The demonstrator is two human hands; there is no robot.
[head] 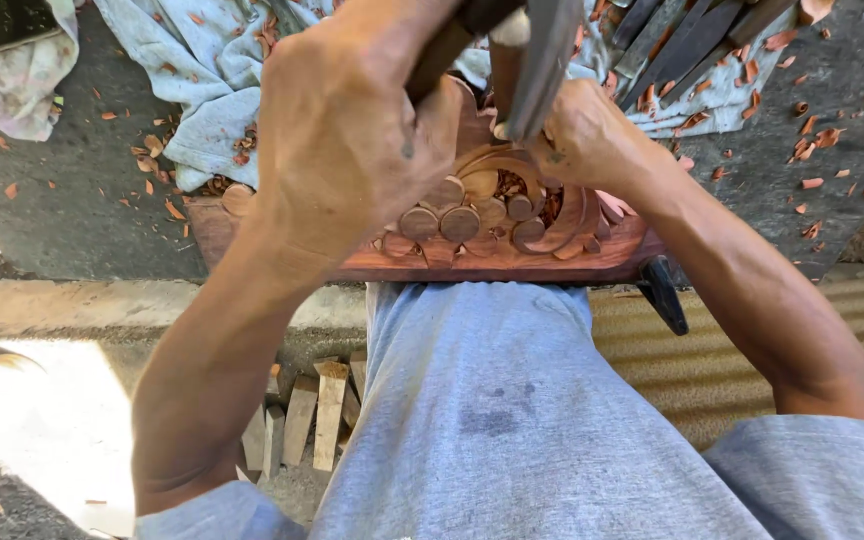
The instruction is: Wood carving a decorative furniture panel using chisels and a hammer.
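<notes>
Head view, looking straight down on a carver's lap. A reddish-brown carved wooden panel (492, 225) lies across the knee of the grey trousers (482, 400), its long axis running left to right across the frame; its relief of scrolls and round discs faces up, and its far edge rests on a rumpled pale cloth (212, 60). The left hand (352, 130) is closed tight around a dark wooden handle (442, 50), most likely that of a mallet, whose head lies outside the frame. The right hand (592, 135) is curled narrowly around a chisel (537, 70), a broad grey steel blade that slopes from the upper right down towards the lower left, its cutting end hidden behind the fingers where it meets the scrollwork near the panel's centre. Red wood chips (812, 140) lie scattered over the dark concrete ground (82, 190). More dark-bladed tools (682, 45) lie side by side on the cloth at the top right, and short offcut blocks (317, 415) stand beside the left leg.

Judged from the grips, the step in hand is cutting relief detail. The next stroke calls for a steady edge seated along the curve of the scroll and a light, square blow on the chisel's end.
</notes>
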